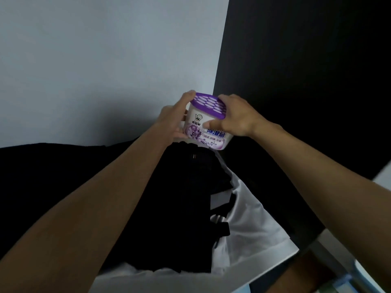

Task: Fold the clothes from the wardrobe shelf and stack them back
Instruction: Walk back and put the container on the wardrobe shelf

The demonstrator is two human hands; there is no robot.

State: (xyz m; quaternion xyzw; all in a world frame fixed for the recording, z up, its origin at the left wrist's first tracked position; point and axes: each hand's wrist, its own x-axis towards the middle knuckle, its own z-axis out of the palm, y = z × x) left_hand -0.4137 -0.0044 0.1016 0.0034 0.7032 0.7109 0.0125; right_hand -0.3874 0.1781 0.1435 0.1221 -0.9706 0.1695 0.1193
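Both my hands hold a white dehumidifier tub point(197, 125) with a purple perforated lid, lifted in front of a pale wardrobe wall. My left hand point(174, 121) grips its left side, fingertips on the lid's rim. My right hand point(234, 117) grips the right side, thumb pressed on the printed label. Below the tub lies a heap of black clothes point(186, 208) on the shelf, with a white garment point(249, 225) beside and under it at the right.
The pale wardrobe panel point(105, 70) fills the upper left. A dark opening point(306, 81) lies to the right. A white shelf edge point(330, 246) and a light blue object point(347, 280) show at the lower right corner.
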